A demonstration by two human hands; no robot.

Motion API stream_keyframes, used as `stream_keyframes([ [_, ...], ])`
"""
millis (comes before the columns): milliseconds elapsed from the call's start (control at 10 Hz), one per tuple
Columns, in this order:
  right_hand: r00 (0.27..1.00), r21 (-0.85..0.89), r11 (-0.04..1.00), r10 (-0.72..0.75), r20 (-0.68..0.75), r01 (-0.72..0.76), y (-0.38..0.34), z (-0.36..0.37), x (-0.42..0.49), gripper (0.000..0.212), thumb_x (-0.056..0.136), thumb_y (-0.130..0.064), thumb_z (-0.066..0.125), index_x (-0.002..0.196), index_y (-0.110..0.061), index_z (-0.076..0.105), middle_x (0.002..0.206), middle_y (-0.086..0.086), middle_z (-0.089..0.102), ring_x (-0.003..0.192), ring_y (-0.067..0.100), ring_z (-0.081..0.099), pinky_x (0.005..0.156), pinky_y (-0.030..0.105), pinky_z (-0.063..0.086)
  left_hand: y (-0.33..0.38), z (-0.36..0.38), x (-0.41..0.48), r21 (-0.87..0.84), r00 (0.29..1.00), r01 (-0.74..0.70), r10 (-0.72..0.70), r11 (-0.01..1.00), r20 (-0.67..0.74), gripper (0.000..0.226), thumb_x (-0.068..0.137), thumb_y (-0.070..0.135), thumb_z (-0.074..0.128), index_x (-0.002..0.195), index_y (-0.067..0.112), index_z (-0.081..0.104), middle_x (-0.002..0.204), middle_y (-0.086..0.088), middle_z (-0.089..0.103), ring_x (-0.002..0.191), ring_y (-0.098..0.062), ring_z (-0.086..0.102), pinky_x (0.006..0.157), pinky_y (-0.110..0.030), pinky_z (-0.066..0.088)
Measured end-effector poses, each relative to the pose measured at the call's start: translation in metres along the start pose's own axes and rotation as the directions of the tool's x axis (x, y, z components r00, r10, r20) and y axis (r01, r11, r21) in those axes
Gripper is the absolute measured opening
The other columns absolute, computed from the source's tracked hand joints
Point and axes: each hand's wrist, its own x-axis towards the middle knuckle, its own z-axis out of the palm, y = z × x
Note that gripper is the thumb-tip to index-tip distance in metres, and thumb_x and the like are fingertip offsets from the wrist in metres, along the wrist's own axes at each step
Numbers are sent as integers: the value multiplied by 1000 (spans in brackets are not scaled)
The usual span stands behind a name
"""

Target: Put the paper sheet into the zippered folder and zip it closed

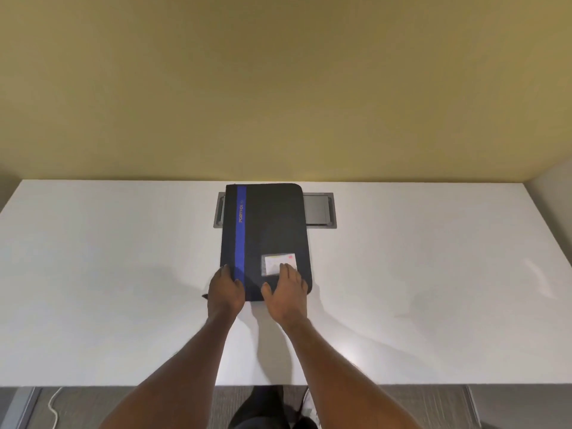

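Note:
A black zippered folder [272, 230] with a blue stripe and a small card window lies closed on the white table [108, 274], its long side running away from me. My left hand [224, 291] holds the folder's near left corner, fingers on top of the cover. My right hand [286, 287] lies flat on the near right part, fingertips on the card window. No paper sheet shows anywhere in the head view.
A grey cable hatch [318, 210] is set into the table behind the folder, partly covered by it. A yellow wall rises right behind the table. The table's near edge runs below my forearms, with carpet and a white cable [54, 410] under it.

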Motion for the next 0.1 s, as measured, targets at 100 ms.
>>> stream_keyframes([
  [100, 999, -44, 999, -6, 38, 7, 19, 7, -27, 70, 99, -47, 54, 157, -15, 33, 164, 3, 35, 152, 24, 29, 127, 40, 17, -9, 15, -25, 27, 999, -33, 34, 999, -5, 23, 98, 6, 56, 121, 3, 61, 121, -16, 66, 115, -38, 63, 100, -50, 54],
])
